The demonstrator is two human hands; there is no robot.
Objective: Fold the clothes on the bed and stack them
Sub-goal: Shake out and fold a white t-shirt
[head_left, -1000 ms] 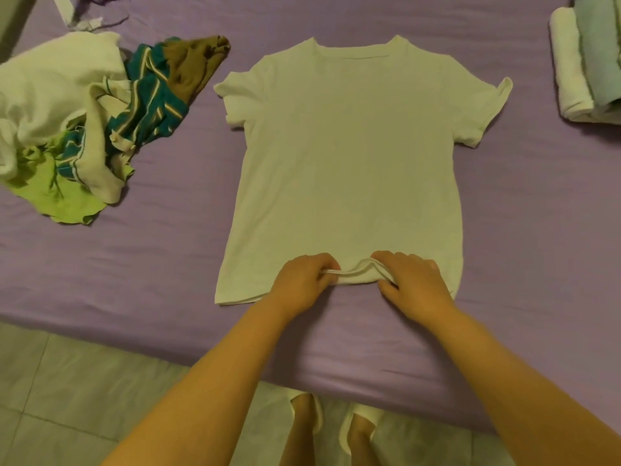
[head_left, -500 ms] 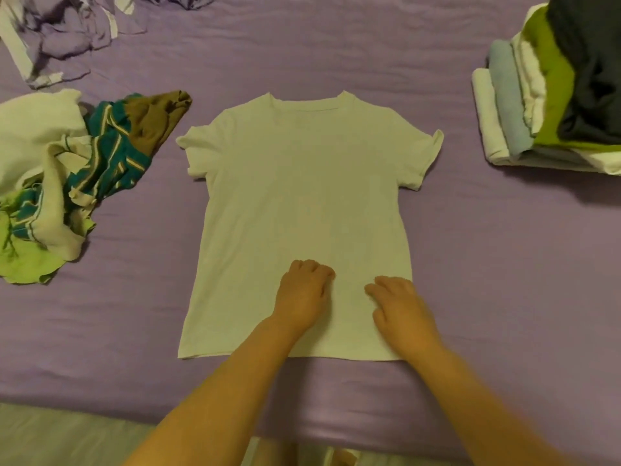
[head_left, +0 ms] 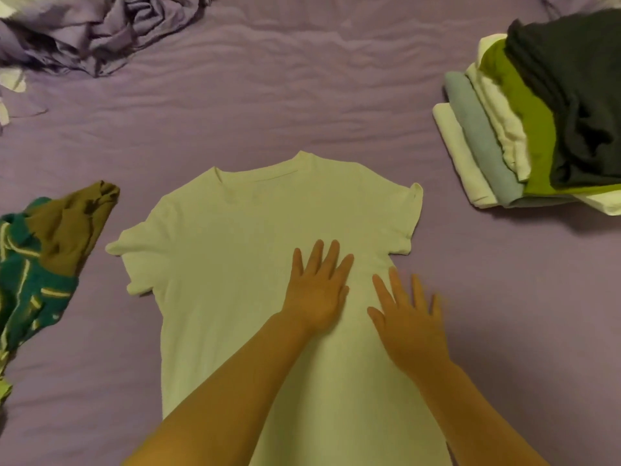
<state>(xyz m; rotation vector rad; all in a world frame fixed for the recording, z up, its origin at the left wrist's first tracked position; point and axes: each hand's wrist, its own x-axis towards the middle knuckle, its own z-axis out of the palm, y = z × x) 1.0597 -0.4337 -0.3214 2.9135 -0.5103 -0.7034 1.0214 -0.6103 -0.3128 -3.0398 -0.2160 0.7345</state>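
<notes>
Both hands lie flat, fingers straight and spread, holding nothing. The left hand (head_left: pixel 317 287) presses the white t-shirt (head_left: pixel 235 264) just right of frame centre; the right hand (head_left: pixel 408 317) sits beside it at the shirt's right edge, slightly blurred, fingers partly over the cloth & partly over the sheet, so how much of it touches the shirt is hard to tell.

The shirt lies open, collar toward the top of the frame, both sleeves out, hem hidden under the forearms at the bottom. It rests on the purple bed sheet (head_left: pixel 302 95), mid-frame.

This looks like the smoothing step before the 1st fold. To do it well: keep palms flat, sweep from the middle outward toward sleeves & hem, light pressure so the thin fabric doesn't drag or bunch. Square the side seams before folding the sleeves in.

Upper right of the frame: the folded stack (head_left: pixel 524 129), approx 5 items, dark one on top; the shirt probably goes there. Left edge: unfolded teal-striped & brown clothes (head_left: pixel 50 257). Upper left: a rumpled purple bedding heap (head_left: pixel 100 31).
</notes>
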